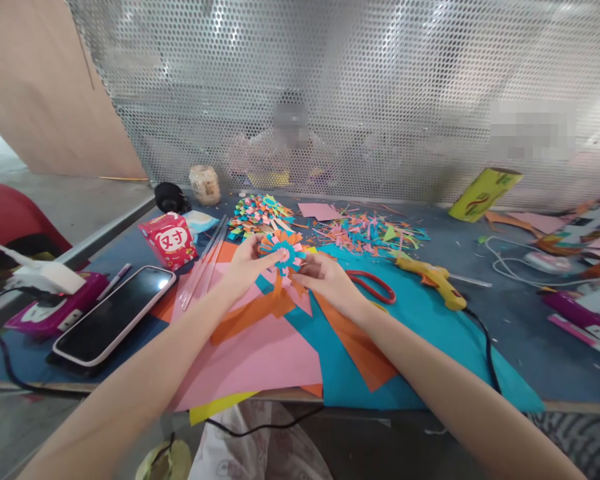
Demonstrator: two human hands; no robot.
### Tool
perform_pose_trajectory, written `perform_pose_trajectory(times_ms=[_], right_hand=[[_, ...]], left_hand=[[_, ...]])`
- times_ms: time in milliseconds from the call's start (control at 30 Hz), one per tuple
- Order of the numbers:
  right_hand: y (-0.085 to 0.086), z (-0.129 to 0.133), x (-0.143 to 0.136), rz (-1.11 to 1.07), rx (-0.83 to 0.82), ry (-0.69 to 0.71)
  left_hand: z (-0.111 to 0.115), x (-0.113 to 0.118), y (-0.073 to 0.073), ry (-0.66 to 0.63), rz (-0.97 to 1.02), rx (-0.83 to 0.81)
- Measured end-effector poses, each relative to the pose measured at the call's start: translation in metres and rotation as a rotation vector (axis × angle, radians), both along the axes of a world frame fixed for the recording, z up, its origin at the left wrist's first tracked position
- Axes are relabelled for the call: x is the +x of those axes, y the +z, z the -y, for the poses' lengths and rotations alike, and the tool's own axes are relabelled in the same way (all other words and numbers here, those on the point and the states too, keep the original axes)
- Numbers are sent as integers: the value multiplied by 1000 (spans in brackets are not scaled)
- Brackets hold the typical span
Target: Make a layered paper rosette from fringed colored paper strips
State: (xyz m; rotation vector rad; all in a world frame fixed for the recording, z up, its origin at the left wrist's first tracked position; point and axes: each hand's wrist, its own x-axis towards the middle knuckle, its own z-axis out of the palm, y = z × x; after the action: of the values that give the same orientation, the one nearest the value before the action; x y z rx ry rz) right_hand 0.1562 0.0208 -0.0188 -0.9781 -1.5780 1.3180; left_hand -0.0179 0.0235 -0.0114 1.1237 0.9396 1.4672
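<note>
Before you are one flower (289, 257), one glue gun (433, 279) and one phone (117, 317). Your left hand (250, 267) pinches the flower above the pink sheet (260, 363), thumb on its face; your right hand (327, 277) curls nearly closed at its edge, hold unclear.

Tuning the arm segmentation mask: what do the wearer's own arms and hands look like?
Left forearm and right forearm are bare as far as they show, with no sleeve in view. Left hand and right hand are ungloved. No watch, bracelet or marking visible; nail detail too small to tell.
</note>
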Motion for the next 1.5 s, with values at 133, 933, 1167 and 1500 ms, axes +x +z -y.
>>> perform_pose_trajectory(times_ms=[133, 933, 1167, 1500], right_hand=[[-2, 0, -2, -5, -21, 42], [8, 5, 7, 51, 54, -47], [7, 12, 4, 147, 51, -16], [3, 12, 5, 185, 98, -11]], left_hand=[[0, 0, 3, 9, 52, 6], [-7, -9, 11, 109, 403, 8], [-5, -9, 11, 65, 432, -10], [-2, -5, 11, 97, 340, -13]])
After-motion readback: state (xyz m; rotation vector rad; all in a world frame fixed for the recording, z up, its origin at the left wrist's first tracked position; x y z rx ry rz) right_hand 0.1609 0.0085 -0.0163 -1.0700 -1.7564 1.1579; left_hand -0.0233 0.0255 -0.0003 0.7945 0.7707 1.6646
